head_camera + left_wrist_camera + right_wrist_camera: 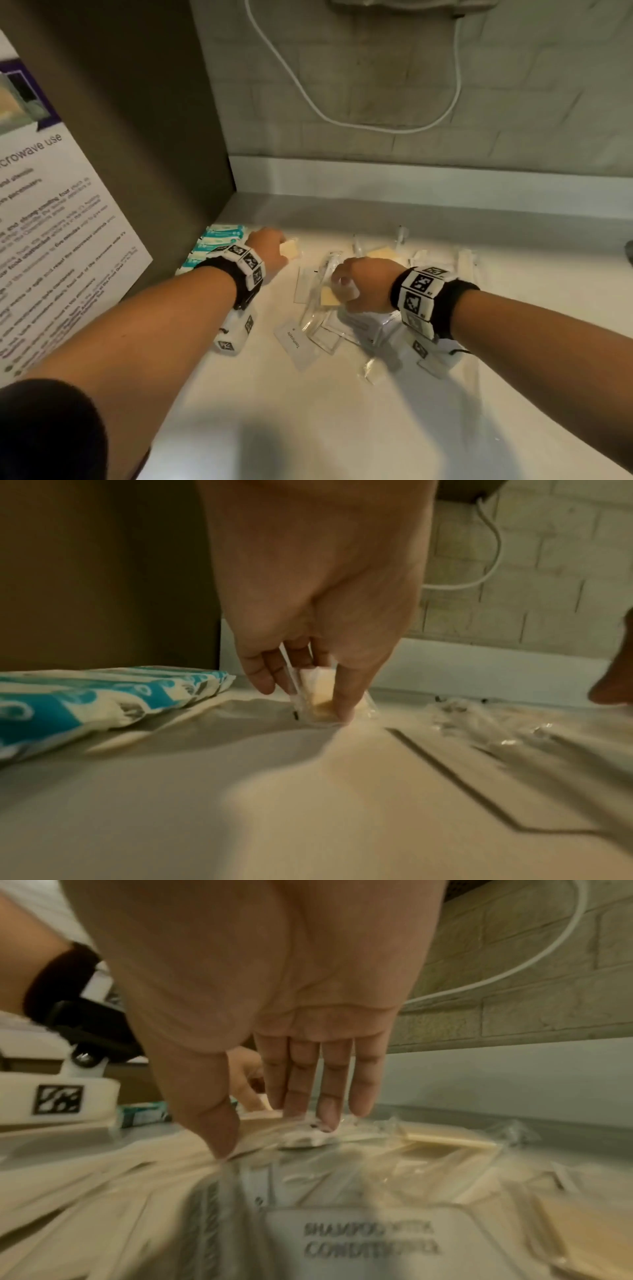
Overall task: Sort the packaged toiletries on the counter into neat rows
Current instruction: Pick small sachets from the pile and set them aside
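My left hand point(284, 247) point(308, 702) pinches a small cream soap bar in clear wrap point(290, 249) point(320, 693) between thumb and fingers, its lower edge on the white counter point(308, 428). It is just right of a row of blue-and-white packets point(214, 244) point(103, 696). My right hand point(342, 291) point(274, 1131) reaches down with straight fingers onto a loose pile of clear packets point(346, 329) point(342, 1164); thumb and fingertips point(325, 1118) touch crinkled plastic. A wrapped soap point(329, 296) lies beside the fingers. A shampoo sachet point(369, 1240) and a toothpaste packet point(295, 342) lie nearer me.
A brown cabinet side point(144, 130) with a printed notice point(51, 222) walls off the left. A tiled wall point(513, 102) with a hanging white cable point(342, 114) and a low ledge point(411, 181) close the back. More soaps point(381, 254) point(448, 1141) lie in the pile.
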Motion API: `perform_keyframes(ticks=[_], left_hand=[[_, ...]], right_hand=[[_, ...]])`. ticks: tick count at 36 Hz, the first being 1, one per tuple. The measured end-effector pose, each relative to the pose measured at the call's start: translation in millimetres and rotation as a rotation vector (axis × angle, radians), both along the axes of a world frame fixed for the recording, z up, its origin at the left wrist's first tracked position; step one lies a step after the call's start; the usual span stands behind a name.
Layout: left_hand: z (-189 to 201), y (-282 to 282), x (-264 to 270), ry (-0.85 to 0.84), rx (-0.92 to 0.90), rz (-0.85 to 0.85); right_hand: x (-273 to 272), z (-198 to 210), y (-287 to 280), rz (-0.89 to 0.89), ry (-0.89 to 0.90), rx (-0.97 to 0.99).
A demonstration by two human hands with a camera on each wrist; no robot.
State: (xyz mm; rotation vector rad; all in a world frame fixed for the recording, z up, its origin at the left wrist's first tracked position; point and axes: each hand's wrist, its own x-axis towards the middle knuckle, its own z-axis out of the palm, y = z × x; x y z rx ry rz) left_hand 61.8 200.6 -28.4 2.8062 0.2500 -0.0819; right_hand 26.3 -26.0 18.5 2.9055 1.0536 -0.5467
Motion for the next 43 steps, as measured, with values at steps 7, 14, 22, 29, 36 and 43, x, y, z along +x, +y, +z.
perform_keyframes(ticks=[7, 14, 22, 29, 36, 43], left_hand=[[25.3, -34.3, -5.0, -0.100, -0.195, -0.134], [40.7, -119.9, 15.8, 0.058, -0.205, -0.307], [17.8, -183.0, 32.2, 0.255, 0.140, -0.287], [19.6, -190.3, 35.3, 0.278, 0.167, -0.159], [19.7, -194.2, 30.0, 0.108, 0.132, -0.145], [27.4, -201.6, 21.9, 0.083, -0.407, -0.257]], right_hand=[[41.2, 30.8, -55.9, -0.146, -0.046, 0.089], [53.8, 41.8, -124.6, -0.244, -0.046, 0.098], [39.0, 24.3, -173.7, -0.217, -0.019, 0.092], [29.6, -1.9, -173.7, -0.141, 0.112, 0.035], [26.7, -15.5, -169.2, -0.088, 0.126, -0.026], [30.1, -14.0, -174.5, -0.097, 0.103, 0.005]])
